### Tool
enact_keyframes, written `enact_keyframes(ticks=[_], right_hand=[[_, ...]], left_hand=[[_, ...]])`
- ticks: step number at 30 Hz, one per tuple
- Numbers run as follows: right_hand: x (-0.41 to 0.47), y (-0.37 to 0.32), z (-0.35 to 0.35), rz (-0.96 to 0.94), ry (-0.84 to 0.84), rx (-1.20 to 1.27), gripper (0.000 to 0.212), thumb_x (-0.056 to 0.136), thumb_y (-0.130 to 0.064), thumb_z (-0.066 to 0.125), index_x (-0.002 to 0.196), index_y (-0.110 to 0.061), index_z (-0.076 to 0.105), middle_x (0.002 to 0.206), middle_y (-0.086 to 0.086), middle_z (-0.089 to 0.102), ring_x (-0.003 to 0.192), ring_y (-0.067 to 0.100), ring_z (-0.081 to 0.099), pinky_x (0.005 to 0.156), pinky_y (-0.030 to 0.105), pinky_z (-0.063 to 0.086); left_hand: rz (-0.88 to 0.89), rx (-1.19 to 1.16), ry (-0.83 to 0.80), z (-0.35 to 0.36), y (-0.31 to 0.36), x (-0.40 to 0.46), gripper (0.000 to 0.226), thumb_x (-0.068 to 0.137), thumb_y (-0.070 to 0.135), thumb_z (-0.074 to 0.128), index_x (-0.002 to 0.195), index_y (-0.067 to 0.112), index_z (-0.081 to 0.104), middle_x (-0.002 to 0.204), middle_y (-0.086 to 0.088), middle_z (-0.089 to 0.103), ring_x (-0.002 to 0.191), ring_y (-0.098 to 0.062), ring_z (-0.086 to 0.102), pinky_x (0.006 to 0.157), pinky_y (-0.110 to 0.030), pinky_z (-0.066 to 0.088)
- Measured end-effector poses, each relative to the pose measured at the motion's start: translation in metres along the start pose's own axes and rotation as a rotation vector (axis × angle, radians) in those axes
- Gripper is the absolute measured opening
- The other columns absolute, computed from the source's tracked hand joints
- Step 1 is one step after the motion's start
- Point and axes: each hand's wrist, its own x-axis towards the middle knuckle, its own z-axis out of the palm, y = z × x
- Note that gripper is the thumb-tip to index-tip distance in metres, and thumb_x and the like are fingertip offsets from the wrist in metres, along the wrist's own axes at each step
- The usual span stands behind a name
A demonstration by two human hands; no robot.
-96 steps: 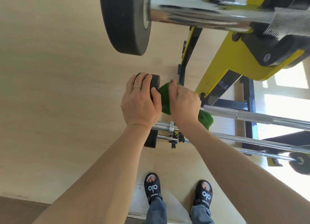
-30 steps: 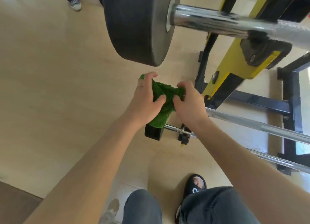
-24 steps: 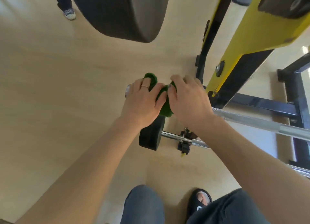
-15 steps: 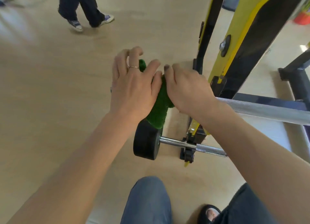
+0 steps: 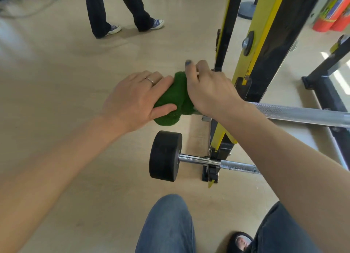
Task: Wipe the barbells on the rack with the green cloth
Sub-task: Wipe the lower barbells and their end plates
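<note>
Both hands close on the green cloth, which is bunched over the end of a barbell on the rack. The left hand cups it from the outer side, thumb curled underneath and fingers laid over the top; the right hand wraps it from the rack side, fingers bent over. Held from two sides like this, the cloth probably sleeves the bar end so that a twist or pull rubs all round it; the weight beneath the cloth is hidden. The bar runs out from the cloth, under the right wrist, towards the right. Just behind the cloth stands the yellow and black rack post. Below the cloth a lower barbell rests in its own holder, untouched. Beyond the cloth, another person's legs stand on the floor.
</note>
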Motion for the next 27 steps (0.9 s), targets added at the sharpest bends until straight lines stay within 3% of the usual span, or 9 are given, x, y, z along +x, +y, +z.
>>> enact_keyframes(ticks=[3,7,10,12,15,18,21,24,27], right_hand=[[0.001,-0.002,0.000,0.069,0.016,0.021,0.046,0.103,-0.038,0.011,0.124,-0.010,0.042,0.078,0.001,0.042,0.080,0.028,0.048,0.068,0.040,0.034],[-0.001,-0.003,0.001,-0.033,-0.002,0.041,0.047,0.104,-0.027,0.028,0.148,-0.012,0.021,0.120,0.015,0.044,0.081,0.033,0.043,0.056,0.038,0.033],[-0.001,-0.002,-0.001,-0.054,0.004,0.010,0.050,0.105,-0.027,0.027,0.152,-0.011,0.016,0.124,0.015,0.043,0.094,0.040,0.051,0.067,0.041,0.032],[-0.001,0.000,-0.001,-0.057,-0.010,0.004,0.050,0.105,-0.026,0.026,0.151,-0.010,0.016,0.124,0.016,0.045,0.089,0.039,0.048,0.069,0.041,0.031],[0.000,0.002,-0.003,-0.041,-0.059,0.029,0.044,0.106,-0.027,0.022,0.147,-0.013,0.023,0.114,0.011,0.045,0.074,0.025,0.038,0.066,0.041,0.032],[-0.003,-0.001,-0.004,-0.081,-0.070,-0.010,0.056,0.103,-0.019,0.033,0.153,-0.011,0.011,0.122,0.017,0.044,0.076,0.028,0.037,0.065,0.041,0.036],[-0.004,-0.006,-0.003,-0.052,-0.045,0.007,0.065,0.100,-0.017,0.041,0.154,-0.012,0.006,0.122,0.017,0.045,0.077,0.031,0.041,0.060,0.042,0.041],[-0.006,-0.008,-0.004,-0.053,-0.011,-0.011,0.054,0.103,-0.022,0.036,0.152,-0.010,0.014,0.121,0.017,0.048,0.081,0.034,0.046,0.063,0.042,0.041],[-0.003,-0.006,-0.005,0.046,-0.036,0.157,0.041,0.106,-0.038,0.017,0.136,-0.018,0.037,0.100,0.010,0.052,0.089,0.033,0.050,0.072,0.041,0.039]], left_hand=[[-0.077,-0.035,0.055,0.001,-0.011,-0.008,0.060,0.101,0.058,0.022,0.121,0.010,0.052,0.106,-0.011,0.063,0.093,-0.034,0.057,0.080,-0.044,0.045],[-0.160,-0.059,0.146,0.000,0.017,0.012,0.047,0.103,0.043,0.025,0.102,0.010,0.058,0.082,-0.008,0.063,0.075,-0.032,0.058,0.065,-0.038,0.040],[-0.154,-0.135,0.199,0.003,0.050,0.032,0.036,0.101,0.034,0.032,0.088,0.012,0.057,0.066,0.003,0.043,0.057,-0.021,0.042,0.058,-0.032,0.027],[-0.152,-0.157,0.216,0.004,0.053,0.032,0.035,0.102,0.033,0.033,0.088,0.011,0.057,0.067,0.005,0.039,0.057,-0.019,0.037,0.057,-0.032,0.026],[-0.093,-0.124,0.111,0.000,0.030,0.020,0.043,0.103,0.040,0.025,0.097,0.013,0.057,0.074,-0.002,0.055,0.064,-0.026,0.049,0.060,-0.034,0.031],[-0.208,-0.087,0.103,0.001,-0.018,-0.008,0.053,0.102,0.045,0.017,0.105,0.011,0.058,0.087,-0.011,0.065,0.076,-0.034,0.059,0.061,-0.035,0.038],[-0.326,-0.106,0.120,0.002,-0.034,-0.020,0.053,0.102,0.043,0.016,0.098,0.009,0.057,0.082,-0.014,0.063,0.070,-0.034,0.056,0.060,-0.039,0.043],[-0.269,-0.088,0.104,-0.002,0.005,0.012,0.044,0.105,0.037,0.022,0.095,0.013,0.057,0.076,-0.006,0.059,0.065,-0.026,0.052,0.061,-0.034,0.035],[-0.224,-0.105,0.127,0.000,0.043,0.032,0.039,0.105,0.037,0.027,0.094,0.015,0.058,0.066,0.003,0.050,0.057,-0.023,0.051,0.054,-0.034,0.037]])
